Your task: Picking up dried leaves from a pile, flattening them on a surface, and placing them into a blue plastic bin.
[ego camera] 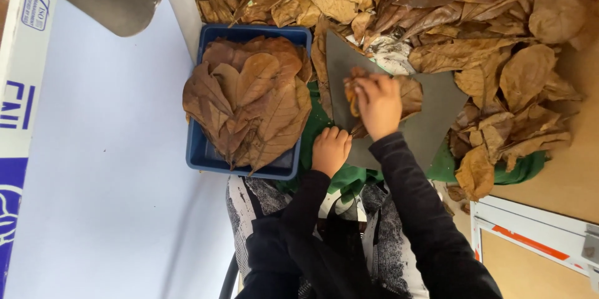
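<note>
Leaf (409, 94) (mostly hidden) pinched under right hand (379, 106); left hand (331, 149) fisted on grey board (437, 118).

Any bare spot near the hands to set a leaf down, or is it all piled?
Free: the grey sheet just right of the right hand, bordered by the loose leaf pile; also the tan surface at far right. Crowded: the blue tray heaped with leaves beside the left hand, and the whole top edge.
</note>
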